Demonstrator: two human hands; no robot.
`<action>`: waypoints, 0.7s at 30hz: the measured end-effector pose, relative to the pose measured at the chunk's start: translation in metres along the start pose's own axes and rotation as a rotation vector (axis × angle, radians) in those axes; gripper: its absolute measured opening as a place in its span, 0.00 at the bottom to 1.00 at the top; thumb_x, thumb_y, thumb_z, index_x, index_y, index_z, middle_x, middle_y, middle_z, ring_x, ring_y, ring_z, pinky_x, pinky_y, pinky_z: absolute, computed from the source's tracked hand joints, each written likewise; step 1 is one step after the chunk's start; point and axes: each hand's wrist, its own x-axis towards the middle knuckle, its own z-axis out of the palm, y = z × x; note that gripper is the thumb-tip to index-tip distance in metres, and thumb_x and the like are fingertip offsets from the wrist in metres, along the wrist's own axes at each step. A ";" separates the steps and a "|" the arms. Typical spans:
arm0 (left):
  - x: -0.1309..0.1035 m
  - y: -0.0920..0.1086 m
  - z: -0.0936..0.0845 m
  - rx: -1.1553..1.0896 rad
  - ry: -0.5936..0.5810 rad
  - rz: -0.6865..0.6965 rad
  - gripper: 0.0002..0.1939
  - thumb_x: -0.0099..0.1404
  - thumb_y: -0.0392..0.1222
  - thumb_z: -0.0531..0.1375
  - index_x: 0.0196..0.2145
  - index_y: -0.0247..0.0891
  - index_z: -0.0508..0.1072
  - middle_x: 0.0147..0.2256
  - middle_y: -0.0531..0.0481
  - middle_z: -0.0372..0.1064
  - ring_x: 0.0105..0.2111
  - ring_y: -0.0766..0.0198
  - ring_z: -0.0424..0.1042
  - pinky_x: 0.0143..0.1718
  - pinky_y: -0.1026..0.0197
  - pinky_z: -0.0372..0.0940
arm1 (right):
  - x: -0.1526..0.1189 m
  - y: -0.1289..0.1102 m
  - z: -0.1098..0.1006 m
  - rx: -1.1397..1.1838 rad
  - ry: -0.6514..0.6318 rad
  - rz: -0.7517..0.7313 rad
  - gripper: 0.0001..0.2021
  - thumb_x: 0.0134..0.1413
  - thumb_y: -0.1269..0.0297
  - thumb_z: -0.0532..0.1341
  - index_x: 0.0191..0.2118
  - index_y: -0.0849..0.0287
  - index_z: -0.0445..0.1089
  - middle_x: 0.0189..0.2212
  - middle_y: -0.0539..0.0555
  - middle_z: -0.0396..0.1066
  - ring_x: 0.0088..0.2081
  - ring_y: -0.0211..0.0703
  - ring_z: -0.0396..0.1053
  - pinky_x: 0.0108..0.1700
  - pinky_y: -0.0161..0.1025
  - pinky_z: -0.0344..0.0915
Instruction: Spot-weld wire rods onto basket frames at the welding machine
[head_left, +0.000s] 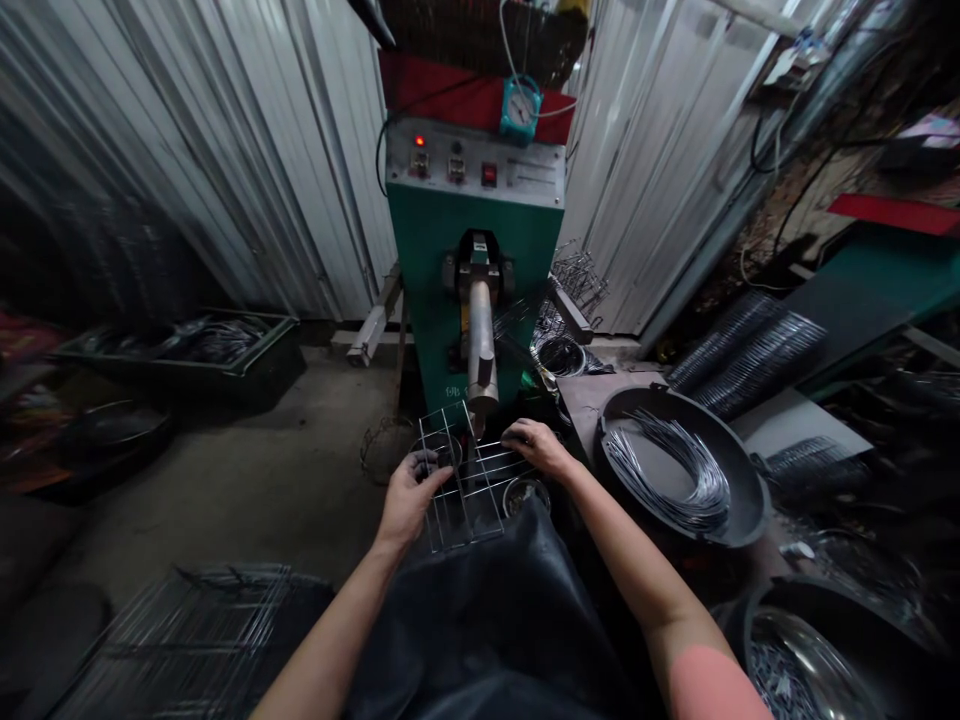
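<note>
A wire grid (465,505) is held in front of the spot welder's electrode arm (482,345), just above my lap. My left hand (411,495) grips the left side of the grid, with the thumb over its wires. My right hand (538,447) is closed at the grid's upper right, fingers pinched around the ends of thin wires there. The electrode tip comes down close to the middle of the grid; whether it touches is not clear. A small round tin (526,495) sits below my right hand.
The green machine (420,250) has a lit red lamp. On the right stands a black pan (754,490) of curved wires, and below it a metal bowl (817,650) of small parts. Stacked wire racks (202,630) lie front left; a green bin (259,365) stands behind.
</note>
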 end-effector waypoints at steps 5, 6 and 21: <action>0.003 0.001 0.003 -0.013 0.023 -0.001 0.21 0.41 0.43 0.69 0.32 0.34 0.68 0.25 0.55 0.64 0.27 0.68 0.61 0.31 0.63 0.57 | 0.002 0.003 -0.002 0.013 -0.002 -0.014 0.08 0.56 0.62 0.58 0.34 0.57 0.73 0.31 0.53 0.69 0.34 0.39 0.67 0.37 0.35 0.63; 0.004 0.002 0.003 -0.015 0.026 0.000 0.21 0.41 0.43 0.69 0.32 0.34 0.68 0.25 0.55 0.64 0.27 0.68 0.61 0.31 0.63 0.57 | 0.003 0.003 -0.003 0.011 -0.001 -0.015 0.08 0.56 0.62 0.58 0.34 0.57 0.73 0.31 0.53 0.69 0.34 0.39 0.67 0.37 0.35 0.63; 0.013 0.005 0.007 -0.102 0.010 -0.077 0.23 0.37 0.43 0.70 0.32 0.35 0.68 0.24 0.54 0.67 0.27 0.67 0.65 0.32 0.62 0.60 | 0.011 0.003 -0.009 -0.047 -0.029 -0.016 0.07 0.57 0.63 0.58 0.33 0.57 0.72 0.30 0.52 0.69 0.34 0.39 0.67 0.38 0.35 0.63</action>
